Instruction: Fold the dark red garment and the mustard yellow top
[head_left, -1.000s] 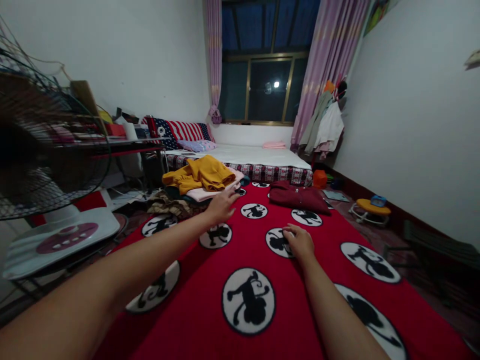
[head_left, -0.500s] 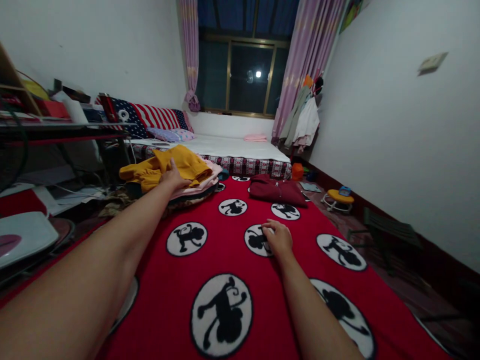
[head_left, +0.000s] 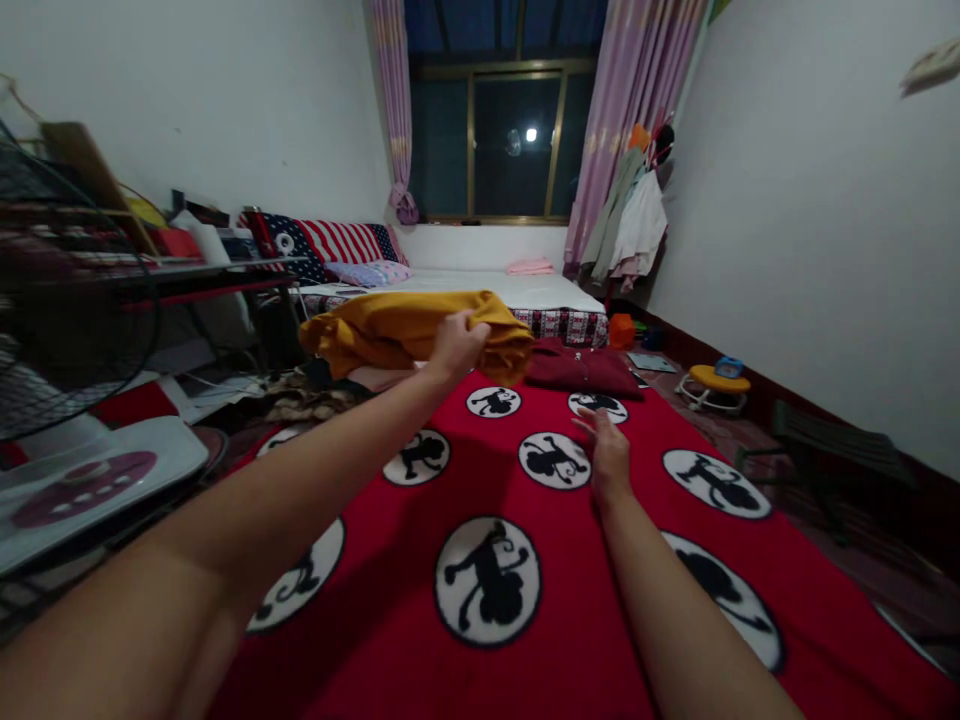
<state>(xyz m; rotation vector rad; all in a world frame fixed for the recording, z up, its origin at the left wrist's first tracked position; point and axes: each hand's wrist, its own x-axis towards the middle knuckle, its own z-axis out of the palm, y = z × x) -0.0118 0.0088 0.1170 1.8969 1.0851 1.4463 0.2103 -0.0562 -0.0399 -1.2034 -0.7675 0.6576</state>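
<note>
My left hand (head_left: pixel 459 343) is closed on a mustard-yellow garment (head_left: pixel 382 322), lifted above the red blanket (head_left: pixel 405 620) with its cloth bunched and hanging to both sides. Below it, partly hidden, lie other clothes, among them a pale pink piece (head_left: pixel 382 378) and a brown patterned one (head_left: pixel 319 398). My right hand (head_left: pixel 609 452) hovers over or rests on the blanket, fingers apart and holding nothing; which of the two I cannot tell. Just beyond it lies a folded maroon garment (head_left: pixel 581 370) with a zip. The blanket carries white circles with black monkey figures.
Behind stands a bed (head_left: pixel 465 283) with a white sheet and a striped, starred cushion (head_left: pixel 341 242). On the left are a cluttered desk (head_left: pixel 217 268) and a white chair (head_left: pixel 135 465). To the right stand a yellow stool (head_left: pixel 718 380) and a dark folding seat (head_left: pixel 832 445).
My left hand has taken the yellow garment off the clothes pile and carried it right. My right hand has shifted slightly right and forward, and the view has turned left.
</note>
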